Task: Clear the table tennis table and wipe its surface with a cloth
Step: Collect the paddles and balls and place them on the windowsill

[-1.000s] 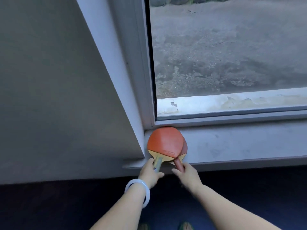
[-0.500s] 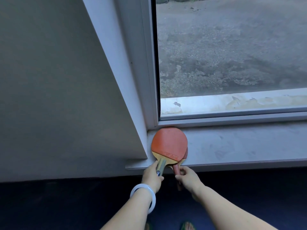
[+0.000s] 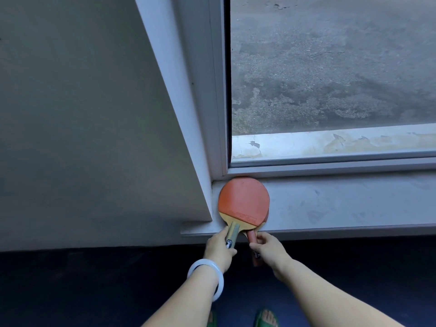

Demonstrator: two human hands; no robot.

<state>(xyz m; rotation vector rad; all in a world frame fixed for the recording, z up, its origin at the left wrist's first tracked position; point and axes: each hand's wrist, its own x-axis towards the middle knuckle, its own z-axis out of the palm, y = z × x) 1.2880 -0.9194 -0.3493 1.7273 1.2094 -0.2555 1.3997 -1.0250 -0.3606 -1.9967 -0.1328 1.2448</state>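
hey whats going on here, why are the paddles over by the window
A person is putting two table tennis paddles on the windowsill, tucked into its left corner against the window frame. The top paddle lies red face up on the lower paddle, which is mostly hidden. The left hand holds the top paddle's handle and the right hand pinches the lower one's reddish handle; both handles stick out past the sill's edge. The table and cloth are not in view.
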